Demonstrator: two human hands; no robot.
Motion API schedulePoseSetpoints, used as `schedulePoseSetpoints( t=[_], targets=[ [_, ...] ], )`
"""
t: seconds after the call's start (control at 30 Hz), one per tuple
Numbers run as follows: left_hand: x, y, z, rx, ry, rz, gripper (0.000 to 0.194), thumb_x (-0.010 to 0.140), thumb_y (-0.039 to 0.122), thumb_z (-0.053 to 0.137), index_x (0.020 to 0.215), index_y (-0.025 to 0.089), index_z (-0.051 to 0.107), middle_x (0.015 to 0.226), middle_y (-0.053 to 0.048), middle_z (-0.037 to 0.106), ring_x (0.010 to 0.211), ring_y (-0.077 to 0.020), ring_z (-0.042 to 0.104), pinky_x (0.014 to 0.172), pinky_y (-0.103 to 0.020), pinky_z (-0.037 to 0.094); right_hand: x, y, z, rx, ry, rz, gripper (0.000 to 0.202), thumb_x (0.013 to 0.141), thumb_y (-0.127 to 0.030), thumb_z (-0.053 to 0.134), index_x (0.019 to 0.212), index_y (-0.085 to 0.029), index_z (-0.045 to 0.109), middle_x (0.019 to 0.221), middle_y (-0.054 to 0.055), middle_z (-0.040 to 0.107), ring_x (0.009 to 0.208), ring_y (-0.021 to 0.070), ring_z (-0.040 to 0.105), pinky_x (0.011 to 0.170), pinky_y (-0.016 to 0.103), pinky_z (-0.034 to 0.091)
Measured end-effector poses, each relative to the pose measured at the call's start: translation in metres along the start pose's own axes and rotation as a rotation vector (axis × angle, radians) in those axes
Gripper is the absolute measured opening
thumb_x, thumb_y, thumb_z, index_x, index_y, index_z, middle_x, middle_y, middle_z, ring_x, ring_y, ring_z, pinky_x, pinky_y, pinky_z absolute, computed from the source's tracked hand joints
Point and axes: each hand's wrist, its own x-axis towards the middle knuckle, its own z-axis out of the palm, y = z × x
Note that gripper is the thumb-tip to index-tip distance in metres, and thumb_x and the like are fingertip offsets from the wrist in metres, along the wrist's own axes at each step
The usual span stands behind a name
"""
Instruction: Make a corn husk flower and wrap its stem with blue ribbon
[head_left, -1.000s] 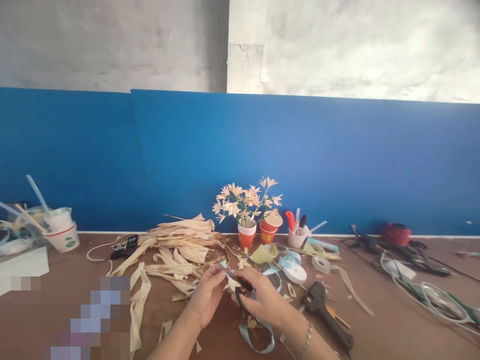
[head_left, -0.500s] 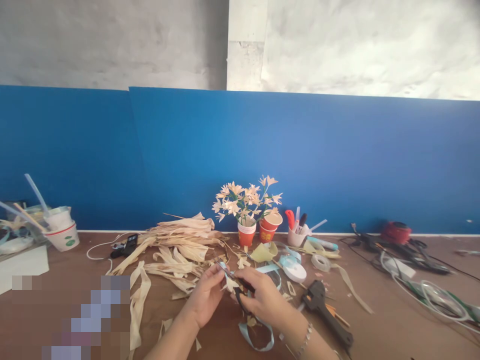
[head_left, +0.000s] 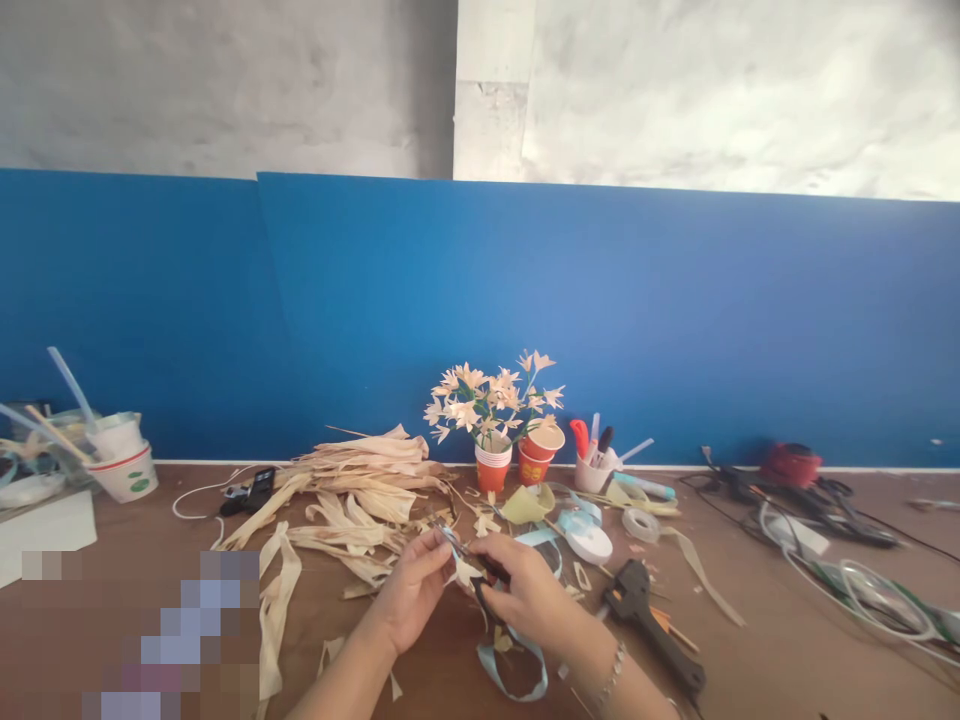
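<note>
A pixelated patch (head_left: pixel 180 630) hides the table there; the right hand (head_left: pixel 525 595) perhaps covers scissor handles.

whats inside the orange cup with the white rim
Pale handmade flowers on thin stems stand in the orange cup. The stem bottoms and anything else inside are hidden by its wall.

A small pale cream husk piece (head_left: pixel 465 571), cut to pointed petal shapes, is sitting raised just above the brown tabletop, pinched at its left edge by the left hand (head_left: pixel 411 592). Dark-handled scissors (head_left: pixel 480 580) are lying across it, handles looped in the right hand (head_left: pixel 529 600), thin blades angling up and left toward the left fingertips. Whether the blades are biting into the husk is too small to tell.
</note>
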Motion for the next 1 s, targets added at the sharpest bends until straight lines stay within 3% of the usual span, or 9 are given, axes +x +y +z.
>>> schedulePoseSetpoints(
  t=[0.63, 1.0],
  targets=[
    [0.0, -0.003, -0.002, 0.044, -0.055, -0.023, 0.008, 0.069, 0.019, 0.072, 0.068, 0.014, 0.066, 0.062, 0.0, 0.059, 0.059, -0.0103, 0.053, 0.064, -0.024, 0.041, 0.0, 0.001, -0.006, 0.037, -0.016, 0.012, 0.033, 0.067, -0.008, 0.052, 0.097, -0.02, 0.06, 0.083, 0.001, 0.062, 0.071, 0.014, 0.052, 0.064, 0.023, 0.038],
    [-0.001, -0.001, 0.001, 0.012, 0.005, -0.046, 0.01, 0.066, 0.019, 0.073, 0.072, 0.013, 0.066, 0.063, 0.0, 0.059, 0.057, -0.0097, 0.051, 0.057, -0.022, 0.039, 0.003, 0.008, -0.004, 0.117, 0.015, 0.07, 0.025, 0.069, -0.017, 0.061, 0.094, -0.019, 0.06, 0.076, -0.001, 0.057, 0.067, 0.0125, 0.048, 0.062, 0.022, 0.038]
  ],
)
